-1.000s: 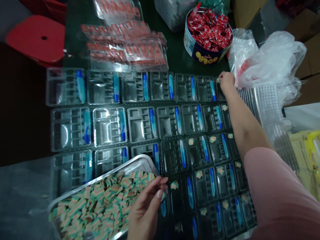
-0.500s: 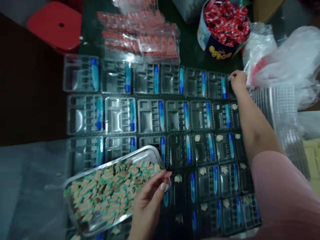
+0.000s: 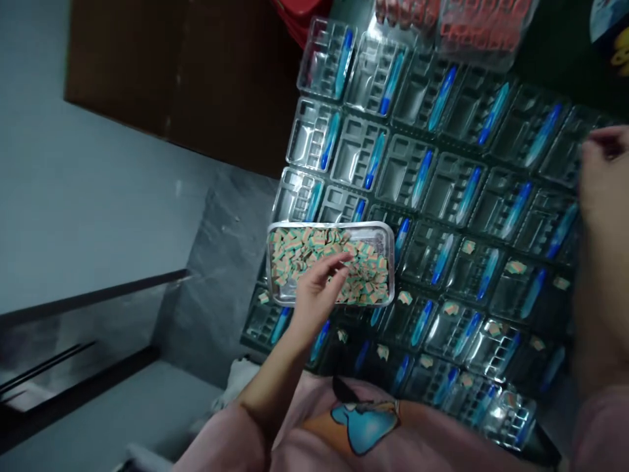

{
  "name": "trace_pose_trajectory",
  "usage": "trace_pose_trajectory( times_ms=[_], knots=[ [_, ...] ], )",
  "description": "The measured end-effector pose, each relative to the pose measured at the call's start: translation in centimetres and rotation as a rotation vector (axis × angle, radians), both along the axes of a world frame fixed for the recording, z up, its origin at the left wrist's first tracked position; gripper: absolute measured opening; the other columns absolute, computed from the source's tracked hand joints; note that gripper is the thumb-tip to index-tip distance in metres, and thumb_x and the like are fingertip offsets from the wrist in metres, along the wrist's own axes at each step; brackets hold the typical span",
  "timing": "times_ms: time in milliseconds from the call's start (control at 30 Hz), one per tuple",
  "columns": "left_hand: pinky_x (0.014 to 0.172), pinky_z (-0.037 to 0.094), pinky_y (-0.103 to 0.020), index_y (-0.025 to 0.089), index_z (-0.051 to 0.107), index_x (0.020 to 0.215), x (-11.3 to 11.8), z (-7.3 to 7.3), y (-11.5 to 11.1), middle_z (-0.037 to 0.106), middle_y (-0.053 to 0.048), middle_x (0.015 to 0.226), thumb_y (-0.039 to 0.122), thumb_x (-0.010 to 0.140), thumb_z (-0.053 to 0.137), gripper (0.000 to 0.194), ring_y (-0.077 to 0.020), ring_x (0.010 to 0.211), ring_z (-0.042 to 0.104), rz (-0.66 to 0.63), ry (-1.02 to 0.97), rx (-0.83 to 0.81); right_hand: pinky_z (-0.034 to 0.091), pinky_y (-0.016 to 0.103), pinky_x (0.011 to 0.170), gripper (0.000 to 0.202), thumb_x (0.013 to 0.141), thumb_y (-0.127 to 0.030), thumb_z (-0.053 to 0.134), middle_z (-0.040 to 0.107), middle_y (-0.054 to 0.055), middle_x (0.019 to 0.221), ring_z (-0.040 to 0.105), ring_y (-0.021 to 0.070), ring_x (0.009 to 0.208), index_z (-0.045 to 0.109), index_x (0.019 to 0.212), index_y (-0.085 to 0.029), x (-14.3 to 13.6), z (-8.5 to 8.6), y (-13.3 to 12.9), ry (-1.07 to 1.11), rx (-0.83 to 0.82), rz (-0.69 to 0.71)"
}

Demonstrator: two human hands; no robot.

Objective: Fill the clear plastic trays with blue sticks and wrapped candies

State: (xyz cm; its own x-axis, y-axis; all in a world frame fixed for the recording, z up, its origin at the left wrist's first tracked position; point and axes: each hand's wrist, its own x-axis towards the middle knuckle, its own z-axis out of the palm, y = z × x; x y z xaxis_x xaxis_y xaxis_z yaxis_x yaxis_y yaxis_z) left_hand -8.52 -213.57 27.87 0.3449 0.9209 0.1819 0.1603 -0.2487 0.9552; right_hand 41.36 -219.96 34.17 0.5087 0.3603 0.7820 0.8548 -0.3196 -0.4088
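Note:
My left hand [image 3: 319, 285] hovers over a metal tray [image 3: 392, 262] heaped with small orange, white and green striped pieces [image 3: 304, 246]. Its index finger and thumb reach out with a gap between them, and no piece shows in it. At the right edge, my right hand [image 3: 604, 177] is curled near the back row of clear plastic blister trays [image 3: 560, 154]; what its fingers hold, if anything, is hidden. Each blister tray near the hands has a blue pen-like stick [image 3: 543, 134] in its side slot. Several trays nearer me also carry a striped piece [image 3: 515, 267].
Clear packs of red-orange items [image 3: 484, 29] lie at the back, with part of a dark blue tub [image 3: 614, 39] at the upper right. A red stool [image 3: 299, 13] stands beyond the table's left corner. Grey floor [image 3: 216, 223] shows at left.
The view has swung left and tilted, so the tray of pieces appears farther right and level. My left hand has moved over the pieces from the tray's right end. My right hand stays far right.

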Motion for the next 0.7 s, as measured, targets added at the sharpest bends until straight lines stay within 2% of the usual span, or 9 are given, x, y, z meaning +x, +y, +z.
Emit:
trace_pose_trajectory(
  times_ms=[67, 133, 200, 267, 333, 433, 567, 700],
  knots=[
    [0.081, 0.05, -0.03, 0.02, 0.073, 0.107, -1.3, -0.7, 1.5, 0.072, -0.008, 0.104, 0.033, 0.082, 0.068, 0.029, -0.0177, 0.087, 0.065, 0.038, 0.027, 0.085, 0.053, 0.04, 0.076, 0.038, 0.084, -0.057, 0.057, 0.074, 0.009, 0.091, 0.07, 0.0217, 0.086, 0.074, 0.096, -0.024, -8.9, -0.2, -0.5, 0.123, -0.113, 0.271],
    [0.076, 0.05, -0.029, 0.02, 0.073, 0.104, -2.2, -1.6, 2.5, 0.072, -0.007, 0.101, 0.032, 0.082, 0.067, 0.026, -0.0166, 0.084, 0.064, 0.051, 0.077, 0.153, 0.054, 0.039, 0.075, 0.022, 0.084, -0.045, 0.061, 0.073, 0.004, 0.088, 0.068, 0.0206, 0.081, 0.073, 0.093, -0.028, -16.9, -1.4, -0.5, 0.241, -0.273, 0.541],
    [0.073, 0.049, -0.027, 0.019, 0.073, 0.1, -2.8, -2.4, 2.8, 0.073, -0.006, 0.096, 0.031, 0.082, 0.065, 0.023, -0.0159, 0.082, 0.064, 0.041, 0.123, 0.198, 0.053, 0.037, 0.074, 0.013, 0.084, -0.035, 0.063, 0.072, 0.001, 0.088, 0.067, 0.0203, 0.081, 0.072, 0.093, -0.031, -23.0, -3.3, 0.0, 0.273, -0.419, 0.736],
    [0.071, 0.048, -0.027, 0.019, 0.074, 0.098, -3.4, -3.1, 2.8, 0.073, -0.006, 0.093, 0.03, 0.082, 0.064, 0.022, -0.0157, 0.081, 0.064, 0.014, 0.132, 0.211, 0.052, 0.036, 0.077, 0.014, 0.086, -0.028, 0.062, 0.07, 0.002, 0.09, 0.066, 0.0206, 0.084, 0.072, 0.095, -0.032, -27.1, -5.4, 1.0, 0.262, -0.499, 0.826],
    [0.069, 0.048, -0.027, 0.019, 0.074, 0.098, -3.9, -3.7, 2.6, 0.073, -0.006, 0.094, 0.03, 0.082, 0.063, 0.022, -0.0157, 0.08, 0.063, -0.02, 0.12, 0.211, 0.051, 0.036, 0.081, 0.016, 0.085, -0.024, 0.062, 0.07, 0.004, 0.093, 0.065, 0.0226, 0.09, 0.072, 0.097, -0.029, -29.6, -7.3, 2.4, 0.224, -0.56, 0.827],
    [0.069, 0.048, -0.027, 0.019, 0.073, 0.099, -4.6, -4.1, 2.6, 0.072, -0.007, 0.094, 0.03, 0.084, 0.061, 0.022, -0.0158, 0.079, 0.063, -0.061, 0.123, 0.238, 0.05, 0.038, 0.085, 0.021, 0.084, -0.018, 0.062, 0.069, 0.009, 0.098, 0.064, 0.0254, 0.095, 0.072, 0.102, -0.024, -31.3, -9.0, 4.3, 0.175, -0.612, 0.735],
    [0.078, 0.048, -0.031, 0.017, 0.073, 0.101, -4.5, -3.8, 3.9, 0.071, -0.008, 0.092, 0.024, 0.087, 0.057, 0.022, -0.0175, 0.082, 0.064, -0.128, 0.181, 0.414, 0.049, 0.039, 0.085, 0.02, 0.083, -0.019, 0.064, 0.068, 0.011, 0.101, 0.063, 0.0265, 0.097, 0.072, 0.102, -0.021, -32.0, -9.8, 5.4, 0.129, -0.625, 0.623],
    [0.086, 0.045, -0.033, 0.018, 0.073, 0.103, -2.3, -2.6, 6.0, 0.07, -0.009, 0.094, 0.021, 0.09, 0.054, 0.023, -0.0207, 0.092, 0.063, -0.199, 0.371, 0.624, 0.05, 0.035, 0.082, 0.015, 0.084, -0.019, 0.062, 0.07, 0.008, 0.094, 0.064, 0.0236, 0.09, 0.072, 0.095, -0.022, -32.2, -9.9, 5.6, 0.101, -0.628, 0.575]
  ],
)
